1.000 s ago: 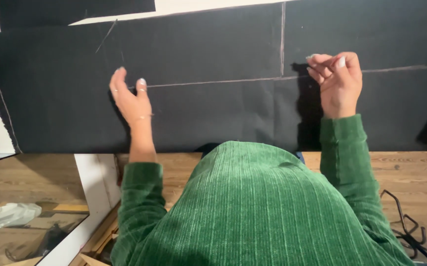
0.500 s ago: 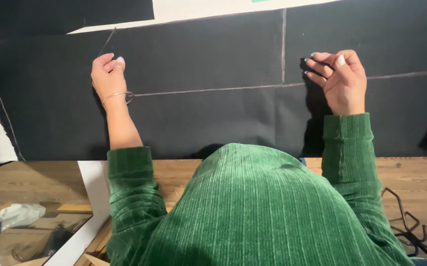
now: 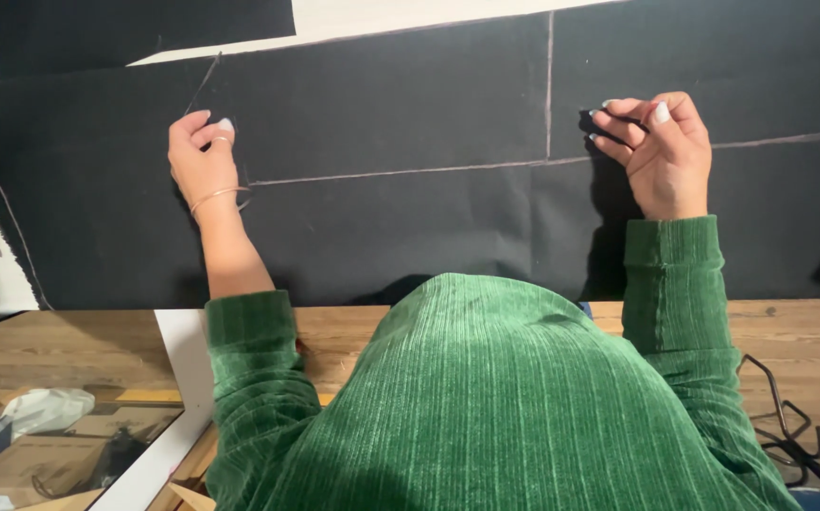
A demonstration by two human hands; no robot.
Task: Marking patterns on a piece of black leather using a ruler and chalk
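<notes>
The left hand (image 3: 204, 156) rests on the black cloth (image 3: 391, 227), fingers curled shut on a thin thread (image 3: 204, 83). The right hand (image 3: 658, 151) pinches something small at the chalk line (image 3: 401, 173) (too tiny to tell what). The cloth lies flat on the wooden table (image 3: 60, 345). This looks like the marking step. Next, both hands must stay steady.

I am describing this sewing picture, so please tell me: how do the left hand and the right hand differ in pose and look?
The left hand has a thin bracelet at the wrist and its sleeve pushed up the forearm; the right hand has no visible bracelet and its sleeve reaches the wrist. The left hand is loosely curled at the chalk line's end; the right hand pinches its fingertips together. Both rest on the black fabric.
</notes>
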